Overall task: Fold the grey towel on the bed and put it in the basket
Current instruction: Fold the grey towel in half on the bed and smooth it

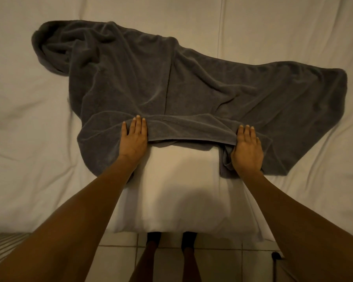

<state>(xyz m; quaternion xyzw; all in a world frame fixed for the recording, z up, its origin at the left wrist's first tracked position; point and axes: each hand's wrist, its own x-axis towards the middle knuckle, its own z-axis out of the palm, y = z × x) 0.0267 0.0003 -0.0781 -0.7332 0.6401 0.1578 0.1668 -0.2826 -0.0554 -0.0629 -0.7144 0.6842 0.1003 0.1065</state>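
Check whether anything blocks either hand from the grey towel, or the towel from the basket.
Nothing blocks the hands: the left hand and right hand already rest on the grey towel at its near edge. The basket is not in view, so that path cannot be judged.

The scene is lit dimly by warm, yellowish light, and the white bed sheet point(29, 129) is tinted beige. A brighter patch is seen at the near edge of the bed, bordered by soft shadow. Strong wide-angle distortion is shown at the edges, where the forearms are stretched. Fine detail is softened throughout by slight blur.
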